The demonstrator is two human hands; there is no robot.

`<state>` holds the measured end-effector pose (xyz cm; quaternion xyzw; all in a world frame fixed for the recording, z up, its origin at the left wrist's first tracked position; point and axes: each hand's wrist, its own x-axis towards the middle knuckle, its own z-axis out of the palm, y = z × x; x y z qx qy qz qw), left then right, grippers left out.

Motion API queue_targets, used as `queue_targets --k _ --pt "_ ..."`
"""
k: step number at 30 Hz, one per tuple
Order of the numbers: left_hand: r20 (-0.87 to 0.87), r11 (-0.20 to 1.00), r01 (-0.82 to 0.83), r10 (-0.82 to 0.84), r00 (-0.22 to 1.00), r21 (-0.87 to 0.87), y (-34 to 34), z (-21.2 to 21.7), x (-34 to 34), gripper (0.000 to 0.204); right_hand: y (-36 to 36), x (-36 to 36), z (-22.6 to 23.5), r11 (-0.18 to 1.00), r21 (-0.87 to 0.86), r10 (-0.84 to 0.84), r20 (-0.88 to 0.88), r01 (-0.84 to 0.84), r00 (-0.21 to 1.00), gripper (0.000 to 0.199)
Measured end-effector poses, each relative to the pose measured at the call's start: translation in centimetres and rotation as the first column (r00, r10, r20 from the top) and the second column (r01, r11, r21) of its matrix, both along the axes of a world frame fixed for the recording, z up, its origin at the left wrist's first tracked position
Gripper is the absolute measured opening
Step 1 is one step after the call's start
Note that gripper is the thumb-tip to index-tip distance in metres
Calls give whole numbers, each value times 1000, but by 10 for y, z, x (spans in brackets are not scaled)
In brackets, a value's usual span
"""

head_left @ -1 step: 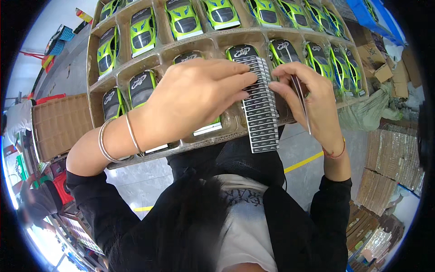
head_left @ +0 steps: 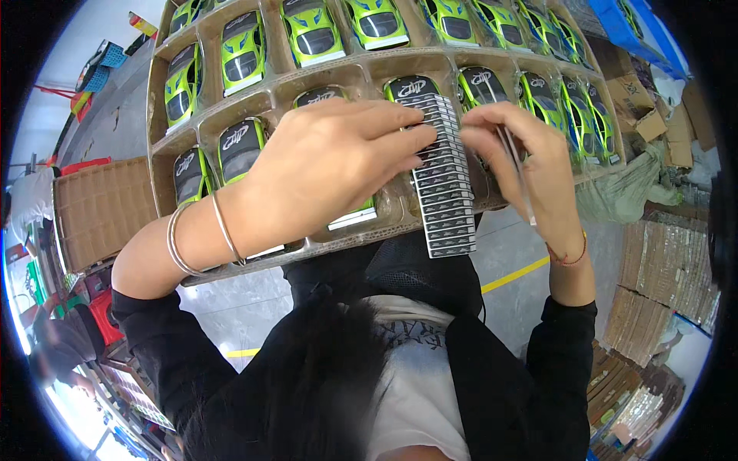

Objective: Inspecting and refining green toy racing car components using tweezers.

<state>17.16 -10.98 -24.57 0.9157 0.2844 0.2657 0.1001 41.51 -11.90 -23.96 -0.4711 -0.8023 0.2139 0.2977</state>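
A: so what's the left hand (head_left: 323, 165) on?

B: it's pinching a long sticker strip (head_left: 444, 180) by its top end; the strip hangs over the tray's (head_left: 254, 100) near edge; green toy cars (head_left: 311, 34) sit in the slots.

A: and the right hand (head_left: 530, 165)?

B: closed round thin tweezers (head_left: 519, 173), right beside the strip; bangles (head_left: 196, 238) on the left wrist.

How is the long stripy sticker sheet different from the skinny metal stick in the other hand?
The long black sheet of small striped stickers is wide, flat and dark, and hangs past the tray's edge; the thin silvery metal tweezers are narrow, pale and shiny. The left hand holds the sheet, while the right hand holds the tweezers. Both sit over the tray of green toy cars.
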Motion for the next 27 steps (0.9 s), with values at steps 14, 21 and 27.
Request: queue_targets --k 14,21,27 --pt "-10 999 -47 48 999 26 2 -9 0 34 61 -17 3 902 -408 -46 -412 -139 910 44" --pt "-7 998 -51 52 999 43 11 -16 -5 36 72 -15 -10 883 -455 -82 -395 -118 915 43" --pt "-12 998 -60 60 998 3 14 -16 -8 36 77 -17 -12 859 -484 -75 -436 -164 897 40"
